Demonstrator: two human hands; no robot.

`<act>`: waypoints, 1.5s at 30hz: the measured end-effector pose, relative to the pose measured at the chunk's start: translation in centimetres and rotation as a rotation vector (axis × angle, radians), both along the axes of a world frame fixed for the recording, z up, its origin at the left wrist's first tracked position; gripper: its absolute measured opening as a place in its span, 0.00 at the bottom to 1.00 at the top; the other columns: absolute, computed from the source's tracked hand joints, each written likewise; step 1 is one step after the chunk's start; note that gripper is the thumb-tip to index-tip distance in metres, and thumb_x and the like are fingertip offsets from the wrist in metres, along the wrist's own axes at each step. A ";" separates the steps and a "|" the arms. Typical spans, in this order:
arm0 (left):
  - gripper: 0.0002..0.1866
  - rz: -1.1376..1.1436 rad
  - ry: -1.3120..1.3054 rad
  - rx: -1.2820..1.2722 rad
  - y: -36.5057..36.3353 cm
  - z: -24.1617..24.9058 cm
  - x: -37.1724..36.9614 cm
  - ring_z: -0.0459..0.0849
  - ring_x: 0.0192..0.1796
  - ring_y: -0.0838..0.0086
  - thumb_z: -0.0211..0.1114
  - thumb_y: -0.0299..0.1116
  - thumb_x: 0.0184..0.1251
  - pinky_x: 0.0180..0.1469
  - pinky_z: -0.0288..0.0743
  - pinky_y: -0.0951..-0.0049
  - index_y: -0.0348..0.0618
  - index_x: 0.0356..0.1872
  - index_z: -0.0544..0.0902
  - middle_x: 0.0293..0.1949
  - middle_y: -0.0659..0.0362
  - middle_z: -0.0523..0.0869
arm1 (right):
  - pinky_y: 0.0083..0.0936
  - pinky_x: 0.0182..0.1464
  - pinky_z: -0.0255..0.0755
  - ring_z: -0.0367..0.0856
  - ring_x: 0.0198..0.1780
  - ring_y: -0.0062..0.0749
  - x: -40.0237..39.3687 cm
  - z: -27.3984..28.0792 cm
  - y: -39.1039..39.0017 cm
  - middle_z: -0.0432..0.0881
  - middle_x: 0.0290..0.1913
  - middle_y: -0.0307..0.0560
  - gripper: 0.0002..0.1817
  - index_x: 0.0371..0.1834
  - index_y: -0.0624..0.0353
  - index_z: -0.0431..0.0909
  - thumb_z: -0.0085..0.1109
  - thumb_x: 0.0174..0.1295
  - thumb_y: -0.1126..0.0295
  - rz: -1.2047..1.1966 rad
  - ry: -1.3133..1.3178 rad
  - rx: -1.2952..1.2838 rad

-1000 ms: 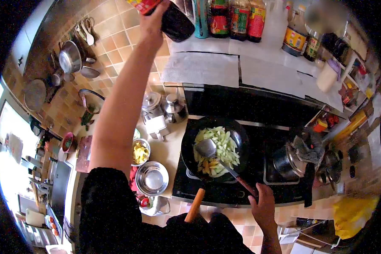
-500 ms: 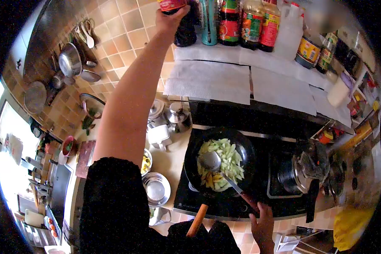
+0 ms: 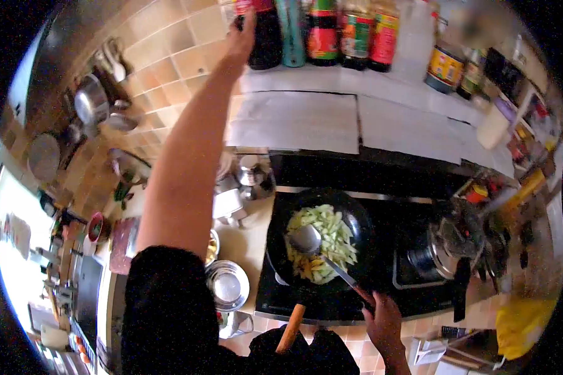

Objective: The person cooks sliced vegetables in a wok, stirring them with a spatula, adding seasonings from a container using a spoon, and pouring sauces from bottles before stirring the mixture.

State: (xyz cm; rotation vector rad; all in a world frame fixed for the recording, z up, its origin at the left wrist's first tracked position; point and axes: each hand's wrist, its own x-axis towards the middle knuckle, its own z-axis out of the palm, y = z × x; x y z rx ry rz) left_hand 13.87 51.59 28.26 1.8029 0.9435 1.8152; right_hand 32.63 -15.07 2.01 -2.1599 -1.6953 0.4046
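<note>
**A:** Where is my left hand (image 3: 241,40)?

**B:** High up, arm stretched almost straight to the shelf (image 3: 331,78) above the stove. It lies against the left side of the dark bottle (image 3: 268,40), which stands upright at the left end of the row of bottles (image 3: 356,31).

**A:** Do I have hold of it?

**B:** I cannot tell. Your fingers lie flat up its side and touch it, but the far side is hidden, so a wrap around it does not show.

**A:** And my right hand (image 3: 381,320)?

**B:** Low, near the front edge of the stove, fingers curled closed around the end of the spatula (image 3: 306,239) handle. The blade rests on the vegetables (image 3: 331,234) in the wok (image 3: 363,225).

**A:** How do I handle the bottle well from here?

**B:** My judgement: it is a long reach, so take it low on the body with the whole palm, not the fingertips. Stand it square on the shelf, just clear of its neighbour, so the row does not topple. Your forearm passes over the steel bowl (image 3: 227,285) and the canisters, so move it straight, not in a sweep.

**A:** And the pan side?

**B:** Hold the spatula level, its blade inside the rim. The pot (image 3: 434,253) sits just to the right.
</note>
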 end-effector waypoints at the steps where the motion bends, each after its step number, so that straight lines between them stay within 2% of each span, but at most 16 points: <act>1: 0.43 -0.315 -0.023 0.006 -0.5 0.0 -0.6 0.78 0.61 0.61 0.56 0.68 0.69 0.67 0.67 0.61 0.38 0.68 0.74 0.58 0.51 0.82 | 0.52 0.59 0.69 0.76 0.55 0.59 -0.1 -0.2 0.2 0.79 0.52 0.64 0.31 0.64 0.64 0.70 0.67 0.61 0.61 0.003 -0.033 0.003; 3: 0.42 -0.402 0.006 -0.154 -3.7 -0.5 -1.4 0.75 0.63 0.64 0.56 0.66 0.71 0.69 0.64 0.62 0.37 0.70 0.70 0.62 0.53 0.79 | 0.53 0.55 0.72 0.79 0.52 0.58 -0.2 -0.1 0.7 0.80 0.49 0.62 0.30 0.63 0.63 0.71 0.68 0.60 0.60 -0.036 -0.076 -0.042; 6: 0.50 -0.151 -0.073 -0.214 -10.6 -0.4 -0.6 0.72 0.68 0.63 0.63 0.65 0.66 0.70 0.64 0.64 0.35 0.75 0.59 0.68 0.48 0.74 | 0.53 0.48 0.76 0.83 0.46 0.58 -0.7 0.1 1.7 0.82 0.46 0.59 0.30 0.60 0.61 0.73 0.69 0.59 0.57 -0.087 -0.056 -0.129; 8: 0.49 0.079 -0.056 -0.202 -9.6 -2.1 -1.5 0.74 0.67 0.60 0.64 0.61 0.68 0.68 0.67 0.65 0.28 0.74 0.58 0.65 0.41 0.74 | 0.53 0.43 0.78 0.84 0.42 0.58 -0.9 0.1 1.9 0.82 0.45 0.58 0.30 0.59 0.61 0.73 0.68 0.60 0.54 -0.068 -0.017 -0.125; 12: 0.41 0.007 -0.109 -0.114 -23.1 -5.5 -2.6 0.70 0.70 0.58 0.60 0.55 0.73 0.71 0.63 0.63 0.35 0.75 0.61 0.69 0.40 0.70 | 0.48 0.44 0.80 0.86 0.44 0.55 -1.9 0.6 2.4 0.85 0.48 0.59 0.30 0.62 0.61 0.70 0.64 0.64 0.53 0.054 -0.005 -0.215; 14: 0.32 0.012 0.006 -0.119 -30.7 -9.8 -4.7 0.68 0.72 0.61 0.59 0.42 0.76 0.73 0.59 0.64 0.38 0.74 0.63 0.68 0.47 0.69 | 0.47 0.43 0.80 0.87 0.44 0.52 -2.0 -1.5 2.2 0.85 0.48 0.57 0.28 0.63 0.59 0.70 0.62 0.66 0.54 0.086 0.044 -0.156; 15: 0.31 -0.044 0.009 -0.191 -35.6 -11.6 -5.4 0.67 0.72 0.63 0.60 0.36 0.75 0.73 0.60 0.63 0.39 0.74 0.63 0.69 0.49 0.68 | 0.47 0.37 0.80 0.87 0.36 0.51 -2.1 -2.3 1.9 0.87 0.39 0.55 0.26 0.61 0.56 0.72 0.61 0.66 0.53 0.059 0.045 -0.006; 17: 0.32 -0.053 0.105 -0.275 -42.7 -18.0 -8.1 0.66 0.73 0.63 0.61 0.28 0.72 0.73 0.62 0.60 0.40 0.75 0.61 0.71 0.50 0.66 | 0.47 0.36 0.79 0.87 0.35 0.51 -1.7 -0.5 1.4 0.87 0.37 0.55 0.24 0.60 0.53 0.73 0.61 0.67 0.53 0.012 0.147 -0.050; 21: 0.31 -0.056 0.199 -0.740 -53.6 -30.6 -13.9 0.71 0.67 0.63 0.66 0.30 0.69 0.67 0.70 0.62 0.38 0.71 0.65 0.65 0.52 0.71 | 0.45 0.34 0.78 0.87 0.32 0.52 0.4 1.3 0.6 0.87 0.34 0.51 0.21 0.58 0.48 0.74 0.62 0.68 0.52 -0.018 0.334 -0.032; 23: 0.29 -0.286 0.208 -0.963 -57.3 -35.3 -16.8 0.74 0.65 0.62 0.63 0.38 0.74 0.64 0.74 0.62 0.38 0.70 0.66 0.63 0.52 0.74 | 0.46 0.34 0.78 0.87 0.33 0.51 0.9 4.0 1.6 0.87 0.34 0.52 0.19 0.57 0.47 0.76 0.64 0.67 0.54 0.026 0.192 -0.064; 26: 0.29 -0.507 -0.323 -1.565 -60.7 -31.0 -15.5 0.79 0.63 0.60 0.56 0.49 0.79 0.59 0.79 0.60 0.40 0.70 0.66 0.62 0.50 0.76 | 0.39 0.33 0.78 0.87 0.31 0.45 0.8 9.5 3.5 0.87 0.32 0.47 0.20 0.56 0.42 0.80 0.68 0.61 0.56 0.142 -0.149 -0.188; 28: 0.33 -0.679 -0.266 -1.724 -60.7 -29.5 -15.5 0.81 0.60 0.60 0.53 0.54 0.79 0.55 0.80 0.60 0.41 0.73 0.64 0.60 0.49 0.78 | 0.41 0.33 0.78 0.86 0.31 0.46 0.6 13.6 4.5 0.87 0.31 0.49 0.17 0.53 0.43 0.82 0.68 0.60 0.59 0.298 -0.272 -0.113; 33: 0.31 -0.696 -0.178 -1.655 -61.1 -28.9 -14.5 0.85 0.51 0.64 0.49 0.56 0.80 0.54 0.81 0.63 0.41 0.70 0.68 0.53 0.50 0.83 | 0.42 0.38 0.78 0.86 0.34 0.48 -0.1 20.7 7.6 0.87 0.31 0.50 0.12 0.44 0.48 0.86 0.68 0.57 0.63 0.401 -0.495 -0.232; 36: 0.29 -0.810 -0.434 -1.741 -61.9 -30.0 -13.8 0.86 0.50 0.63 0.48 0.53 0.81 0.53 0.83 0.62 0.39 0.68 0.69 0.52 0.49 0.83 | 0.42 0.39 0.78 0.87 0.35 0.48 -0.2 22.7 9.1 0.87 0.31 0.50 0.11 0.41 0.49 0.87 0.68 0.55 0.62 0.461 -0.631 -0.317; 38: 0.32 -0.986 -0.495 -1.690 -62.5 -31.9 -13.6 0.85 0.41 0.65 0.51 0.56 0.79 0.39 0.84 0.67 0.39 0.69 0.66 0.46 0.51 0.82 | 0.43 0.40 0.78 0.87 0.36 0.48 0.3 23.1 10.7 0.87 0.31 0.49 0.11 0.39 0.49 0.87 0.68 0.54 0.62 0.498 -0.689 -0.330; 45: 0.25 -0.990 -0.371 -1.628 -63.1 -31.7 -12.7 0.82 0.28 0.69 0.48 0.52 0.81 0.27 0.80 0.68 0.41 0.63 0.65 0.34 0.54 0.80 | 0.47 0.39 0.79 0.86 0.36 0.51 1.2 14.1 15.2 0.85 0.31 0.51 0.11 0.42 0.51 0.84 0.65 0.57 0.63 0.429 -0.622 -0.081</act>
